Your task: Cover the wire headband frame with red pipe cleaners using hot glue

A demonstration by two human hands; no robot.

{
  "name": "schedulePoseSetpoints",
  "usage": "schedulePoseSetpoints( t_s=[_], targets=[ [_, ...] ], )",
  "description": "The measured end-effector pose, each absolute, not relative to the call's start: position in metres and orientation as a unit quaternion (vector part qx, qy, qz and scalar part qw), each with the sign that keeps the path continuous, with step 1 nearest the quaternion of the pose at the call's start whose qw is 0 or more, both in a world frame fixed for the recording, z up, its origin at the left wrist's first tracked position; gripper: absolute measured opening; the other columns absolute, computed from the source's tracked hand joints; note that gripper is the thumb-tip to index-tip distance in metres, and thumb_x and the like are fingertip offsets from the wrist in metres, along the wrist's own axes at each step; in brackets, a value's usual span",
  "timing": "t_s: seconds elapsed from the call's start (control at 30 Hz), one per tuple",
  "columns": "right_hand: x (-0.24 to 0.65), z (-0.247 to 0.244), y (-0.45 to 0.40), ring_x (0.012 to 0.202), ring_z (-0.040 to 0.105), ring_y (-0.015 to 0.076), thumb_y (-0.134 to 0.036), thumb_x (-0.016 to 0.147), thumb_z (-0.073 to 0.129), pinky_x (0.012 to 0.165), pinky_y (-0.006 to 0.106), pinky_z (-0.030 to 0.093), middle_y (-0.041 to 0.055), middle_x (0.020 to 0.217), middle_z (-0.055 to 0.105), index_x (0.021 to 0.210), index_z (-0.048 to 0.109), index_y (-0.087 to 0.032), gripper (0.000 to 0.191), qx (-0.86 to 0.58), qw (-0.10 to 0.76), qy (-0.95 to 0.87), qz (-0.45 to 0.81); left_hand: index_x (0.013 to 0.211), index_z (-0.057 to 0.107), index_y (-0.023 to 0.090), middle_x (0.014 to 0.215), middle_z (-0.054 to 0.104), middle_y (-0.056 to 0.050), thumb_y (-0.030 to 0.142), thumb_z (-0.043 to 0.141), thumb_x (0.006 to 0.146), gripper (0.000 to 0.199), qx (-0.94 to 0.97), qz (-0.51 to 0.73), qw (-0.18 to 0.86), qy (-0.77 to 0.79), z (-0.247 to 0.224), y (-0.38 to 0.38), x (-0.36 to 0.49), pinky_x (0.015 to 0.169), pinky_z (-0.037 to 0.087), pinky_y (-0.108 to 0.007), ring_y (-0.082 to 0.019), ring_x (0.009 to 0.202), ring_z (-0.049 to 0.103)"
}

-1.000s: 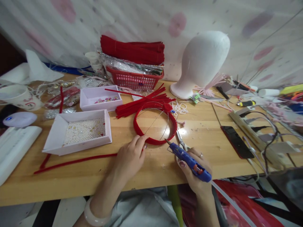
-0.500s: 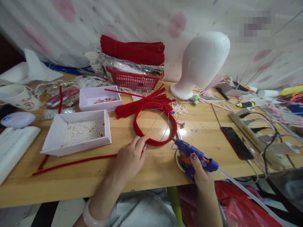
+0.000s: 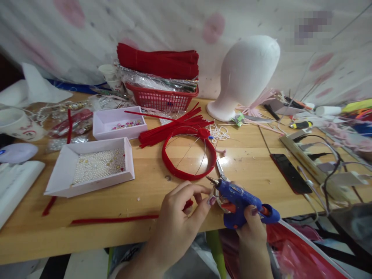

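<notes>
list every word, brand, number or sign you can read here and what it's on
No text can be read for certain.
Print on the large paper cup: too small and blurred to read.
Print on the smaller paper cups behind: too small to read.
Blue glue gun: any marking is too blurred to make out.
Phone: dark screen, no legible text.

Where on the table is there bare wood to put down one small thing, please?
Bare wood shows between the scissors and the phone, and a smaller patch between the pearl box and the front red strip. It is crowded around the power strip and left of the red basket.
</notes>
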State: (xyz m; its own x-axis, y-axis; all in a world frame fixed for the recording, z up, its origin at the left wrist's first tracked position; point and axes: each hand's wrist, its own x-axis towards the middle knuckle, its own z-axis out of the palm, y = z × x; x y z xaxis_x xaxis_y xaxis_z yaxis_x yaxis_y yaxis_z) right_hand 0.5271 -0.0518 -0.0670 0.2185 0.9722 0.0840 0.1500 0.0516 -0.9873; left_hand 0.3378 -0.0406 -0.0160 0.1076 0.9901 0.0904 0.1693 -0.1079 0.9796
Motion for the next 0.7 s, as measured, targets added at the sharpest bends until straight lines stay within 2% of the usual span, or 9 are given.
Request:
schedulePoseSetpoints(
  t_s=[0.1, 0.17, 0.3, 0.37, 0.47, 0.57, 0.63, 0.7],
  targets=[
    [0.525, -0.065, -0.05, 0.06, 0.066, 0.0283, -0.07, 0.078, 0.064, 0.058, 0.042, 0.054, 0.0072, 0.065, 0.068, 0.088, 0.073, -0.024, 0.048, -0.545, 0.543, -0.466, 0.437, 0.095, 0.072, 0.024, 0.086, 0.068, 0.0, 0.034, 0.059, 0.097, 0.017, 0.563, 0.468, 0.481, 0.483, -0.016, -0.04, 0.341, 0.063, 0.045, -0.021, -0.011, 0.072, 0.058],
    [0.523, -0.063, -0.05, 0.06, 0.066, 0.0287, -0.07, 0.076, 0.067, 0.06, 0.043, 0.056, 0.007, 0.067, 0.069, 0.093, 0.073, -0.024, 0.049, -0.532, 0.546, -0.447, 0.467, 0.09, 0.071, 0.022, 0.088, 0.069, -0.002, 0.036, 0.057, 0.097, 0.021, 0.532, 0.467, 0.524, 0.473, -0.016, -0.039, 0.342, 0.068, 0.046, -0.023, -0.013, 0.078, 0.061],
    [0.516, -0.057, -0.051, 0.062, 0.069, 0.0303, -0.067, 0.073, 0.071, 0.06, 0.044, 0.057, 0.0075, 0.069, 0.072, 0.102, 0.072, -0.024, 0.053, -0.524, 0.581, -0.395, 0.481, 0.09, 0.069, 0.021, 0.08, 0.067, 0.0, 0.05, 0.063, 0.091, 0.029, 0.453, 0.431, 0.623, 0.469, -0.02, -0.039, 0.342, 0.062, 0.044, -0.023, -0.012, 0.069, 0.058],
    [0.51, -0.054, -0.051, 0.059, 0.069, 0.0292, -0.067, 0.075, 0.07, 0.055, 0.042, 0.057, 0.0073, 0.068, 0.072, 0.1, 0.072, -0.023, 0.051, -0.525, 0.594, -0.379, 0.477, 0.088, 0.067, 0.021, 0.075, 0.064, 0.001, 0.052, 0.063, 0.091, 0.032, 0.456, 0.428, 0.625, 0.467, -0.022, -0.039, 0.343, 0.06, 0.043, -0.022, -0.012, 0.065, 0.055],
    [0.503, -0.05, -0.05, 0.048, 0.063, 0.0235, -0.067, 0.081, 0.064, 0.044, 0.035, 0.051, 0.0049, 0.06, 0.068, 0.087, 0.07, -0.023, 0.044, -0.534, 0.596, -0.368, 0.474, 0.083, 0.063, 0.021, 0.072, 0.062, 0.002, 0.042, 0.058, 0.097, 0.026, 0.527, 0.469, 0.523, 0.478, -0.023, -0.04, 0.344, 0.059, 0.043, -0.021, -0.011, 0.063, 0.055],
    [0.498, -0.05, -0.049, 0.037, 0.054, 0.0177, -0.066, 0.085, 0.059, 0.034, 0.029, 0.04, 0.0039, 0.054, 0.065, 0.071, 0.065, -0.022, 0.046, -0.553, 0.59, -0.358, 0.468, 0.086, 0.06, 0.022, 0.073, 0.064, 0.003, 0.026, 0.049, 0.102, 0.019, 0.638, 0.5, 0.331, 0.483, -0.024, -0.04, 0.345, 0.062, 0.044, -0.021, -0.011, 0.063, 0.057],
    [0.497, -0.051, -0.048, 0.033, 0.051, 0.0172, -0.068, 0.087, 0.056, 0.031, 0.029, 0.036, 0.0034, 0.051, 0.064, 0.069, 0.064, -0.023, 0.05, -0.554, 0.583, -0.36, 0.473, 0.092, 0.058, 0.022, 0.078, 0.067, 0.001, 0.02, 0.044, 0.102, 0.017, 0.686, 0.496, 0.23, 0.48, -0.026, -0.04, 0.345, 0.064, 0.046, -0.021, -0.011, 0.066, 0.06],
    [0.498, -0.052, -0.046, 0.035, 0.052, 0.0186, -0.069, 0.09, 0.05, 0.034, 0.031, 0.039, 0.0024, 0.051, 0.063, 0.073, 0.064, -0.024, 0.05, -0.555, 0.568, -0.392, 0.465, 0.095, 0.056, 0.022, 0.079, 0.068, 0.001, 0.018, 0.041, 0.103, 0.017, 0.703, 0.484, 0.186, 0.486, -0.028, -0.04, 0.344, 0.063, 0.046, -0.022, -0.012, 0.066, 0.062]
  ],
)
